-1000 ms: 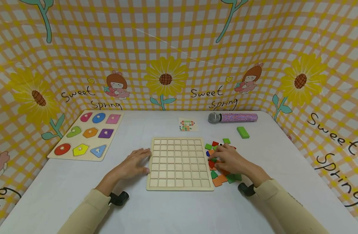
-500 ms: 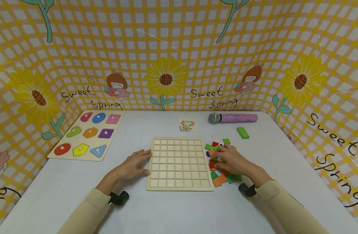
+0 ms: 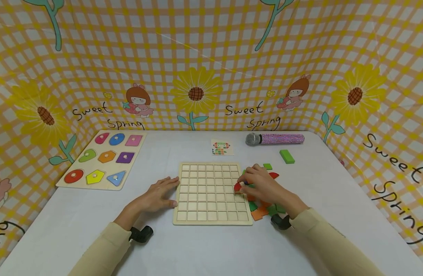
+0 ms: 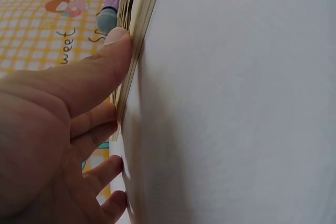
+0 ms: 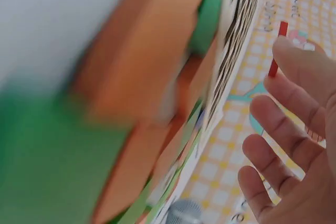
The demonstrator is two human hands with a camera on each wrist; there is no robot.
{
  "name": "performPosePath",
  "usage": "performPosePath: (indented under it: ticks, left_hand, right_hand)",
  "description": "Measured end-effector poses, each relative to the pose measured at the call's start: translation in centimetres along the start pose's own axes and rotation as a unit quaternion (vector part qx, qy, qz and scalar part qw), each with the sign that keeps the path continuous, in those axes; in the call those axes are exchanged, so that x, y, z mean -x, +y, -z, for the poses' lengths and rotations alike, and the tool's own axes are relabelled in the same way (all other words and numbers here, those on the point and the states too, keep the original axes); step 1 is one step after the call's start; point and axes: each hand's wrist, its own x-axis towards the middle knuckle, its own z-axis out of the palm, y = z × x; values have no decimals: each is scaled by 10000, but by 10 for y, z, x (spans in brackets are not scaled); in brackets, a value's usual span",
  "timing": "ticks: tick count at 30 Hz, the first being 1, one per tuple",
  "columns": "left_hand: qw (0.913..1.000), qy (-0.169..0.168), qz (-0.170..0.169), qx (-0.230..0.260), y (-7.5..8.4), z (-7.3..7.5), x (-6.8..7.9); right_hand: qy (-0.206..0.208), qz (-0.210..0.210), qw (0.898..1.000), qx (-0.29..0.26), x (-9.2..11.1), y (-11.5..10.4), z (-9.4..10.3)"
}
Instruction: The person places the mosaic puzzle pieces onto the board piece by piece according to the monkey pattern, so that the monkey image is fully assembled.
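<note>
A pale wooden grid board lies flat in the middle of the table. My left hand rests at its left edge, fingers fairly straight; in the left wrist view the thumb touches the board's side. Over the board's right edge, my right hand pinches a red piece between thumb and forefinger. The right wrist view shows this red piece edge-on, raised off the board. Beneath and beside that hand lies a pile of orange, green and red pieces, partly hidden by it.
A picture card lies behind the board. To its right are a glittery microphone and a green block. A knobbed shape puzzle lies at the far left. Checked cloth walls the table's back and sides.
My right hand has lifted from the pile and moved left to the board's right edge, with a red piece now pinched in its fingers. My left hand has stayed put.
</note>
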Motion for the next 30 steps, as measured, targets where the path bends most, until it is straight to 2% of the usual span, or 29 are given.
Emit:
performPosePath:
  ticks: [12, 19, 24, 30]
  left_hand:
    - [10000, -25, 7, -96, -2, -4, -1]
    - [10000, 8, 20, -69, -1, -4, 0]
    - [10000, -10, 61, -29, 0, -4, 1]
    - [9999, -5, 112, -93, 2, -4, 1]
  right_hand:
    - [70, -621, 9976, -309, -55, -40, -17]
    - [172, -718, 9967, -348, -85, -56, -27]
    - [-10, -938, 9951, -308, -102, -64, -35]
    - [-344, -1017, 9942, 78, -115, -68, -44]
